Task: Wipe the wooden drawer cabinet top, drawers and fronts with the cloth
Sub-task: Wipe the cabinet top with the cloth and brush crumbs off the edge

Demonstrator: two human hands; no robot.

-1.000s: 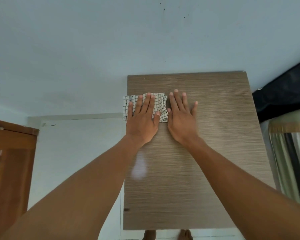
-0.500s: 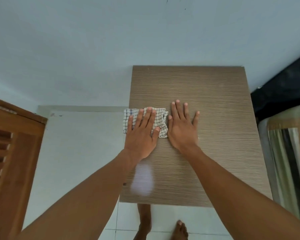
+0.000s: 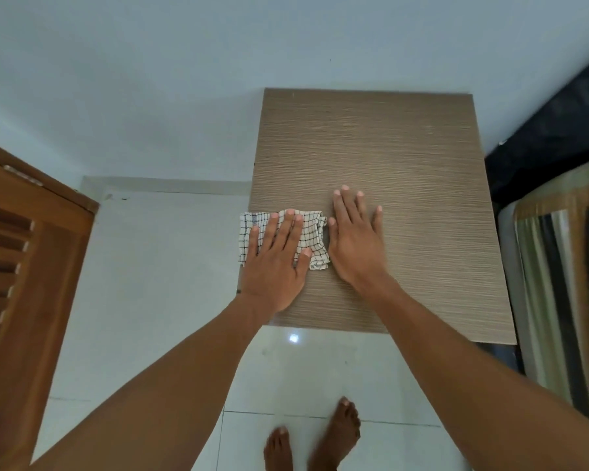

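Head view: the checked cloth (image 3: 315, 241) is pressed flat on the cabinet top (image 3: 405, 158), right at its left edge, by the left hand (image 3: 275, 263), fingers straight. The right hand (image 3: 352, 244) is laid flat and relaxed just beside it, nothing gripped.

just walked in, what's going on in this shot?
A person stands over the wooden cabinet top for a wipe-down. The left hand presses flat on the checked cloth at the top's left edge, where the cloth overhangs a little. The right hand rests flat on bare wood just beside the cloth. The drawers and fronts are out of view from this angle.
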